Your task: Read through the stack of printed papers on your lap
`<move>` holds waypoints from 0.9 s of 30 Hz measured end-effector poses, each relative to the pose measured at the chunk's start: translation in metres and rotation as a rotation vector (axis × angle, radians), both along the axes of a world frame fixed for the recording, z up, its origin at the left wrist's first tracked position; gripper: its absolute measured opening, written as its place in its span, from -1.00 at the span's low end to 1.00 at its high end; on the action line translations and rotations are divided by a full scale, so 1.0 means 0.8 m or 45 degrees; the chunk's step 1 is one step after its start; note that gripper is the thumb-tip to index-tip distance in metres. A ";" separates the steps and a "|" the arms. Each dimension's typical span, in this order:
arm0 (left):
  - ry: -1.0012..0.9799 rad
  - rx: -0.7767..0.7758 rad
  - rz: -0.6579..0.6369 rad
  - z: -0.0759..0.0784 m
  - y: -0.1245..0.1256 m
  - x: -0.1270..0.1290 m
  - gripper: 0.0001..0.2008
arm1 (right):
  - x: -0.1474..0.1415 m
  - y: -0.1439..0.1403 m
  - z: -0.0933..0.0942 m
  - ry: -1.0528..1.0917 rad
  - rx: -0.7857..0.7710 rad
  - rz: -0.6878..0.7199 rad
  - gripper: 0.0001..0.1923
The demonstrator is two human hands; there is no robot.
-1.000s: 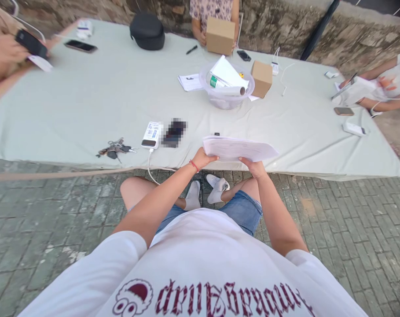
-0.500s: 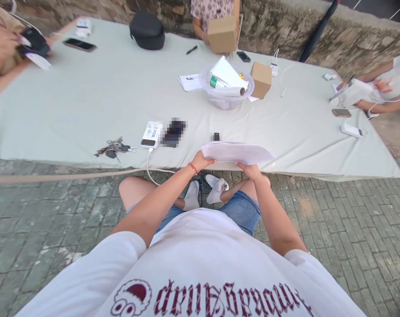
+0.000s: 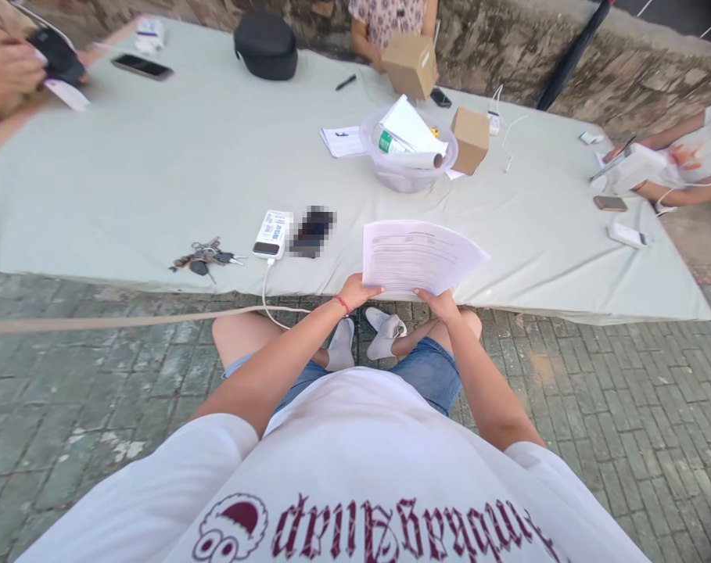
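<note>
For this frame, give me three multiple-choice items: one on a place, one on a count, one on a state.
1. Where does the bunch of keys lie?
A. left of the white power bank
B. inside the clear plastic bowl
C. on the brick paving

2. How many brown cardboard boxes show?
A. one
B. two
C. four

3. How is the white printed paper stack held?
A. flat on the grey table cover
B. by both hands
C. rolled up

Answers:
1 A, keys sit left of the power bank.
2 B, one beside the bowl, one in another person's hands.
3 B, left hand and right hand grip its near edge.
</note>
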State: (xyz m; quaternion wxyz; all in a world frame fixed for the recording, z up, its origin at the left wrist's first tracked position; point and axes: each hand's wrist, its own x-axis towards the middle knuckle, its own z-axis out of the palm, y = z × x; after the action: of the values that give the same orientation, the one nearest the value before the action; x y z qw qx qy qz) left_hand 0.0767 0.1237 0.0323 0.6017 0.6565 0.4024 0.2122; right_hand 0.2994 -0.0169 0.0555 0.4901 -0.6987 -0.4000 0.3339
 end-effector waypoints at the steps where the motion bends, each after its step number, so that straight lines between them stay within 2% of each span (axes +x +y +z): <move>1: -0.004 -0.029 0.007 -0.003 0.001 0.000 -0.44 | -0.001 0.000 -0.001 0.011 -0.005 -0.001 -0.10; 7: -0.106 -0.134 0.079 -0.013 0.003 0.005 -0.43 | -0.005 0.007 -0.004 0.036 -0.001 0.018 -0.09; 10: -0.134 -0.145 0.115 -0.009 0.003 0.008 -0.40 | -0.005 0.006 -0.003 0.051 0.011 0.019 -0.11; 13: -0.153 -0.193 0.107 0.002 -0.001 0.005 -0.41 | -0.005 -0.005 -0.002 0.085 -0.088 -0.006 -0.23; 16: -0.190 -0.371 0.093 0.013 -0.018 -0.005 -0.39 | -0.010 -0.030 -0.001 0.197 -0.165 -0.023 -0.33; 19: -0.262 -0.638 0.074 0.015 -0.050 -0.019 -0.33 | -0.024 -0.062 -0.005 0.311 -0.119 -0.089 -0.33; 24: -0.240 -0.843 0.160 -0.002 -0.106 -0.038 -0.30 | -0.065 -0.123 -0.031 0.510 -0.136 -0.174 -0.30; 27: -0.226 -0.831 0.240 -0.013 -0.122 -0.042 -0.32 | -0.087 -0.154 -0.047 0.589 -0.212 -0.181 -0.36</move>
State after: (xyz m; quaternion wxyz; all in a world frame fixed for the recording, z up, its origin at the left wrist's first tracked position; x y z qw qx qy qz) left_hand 0.0434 0.0259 0.0220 0.7904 0.3685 0.4539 0.1831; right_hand 0.2298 -0.1399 0.0175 0.5315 -0.6681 -0.1984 0.4814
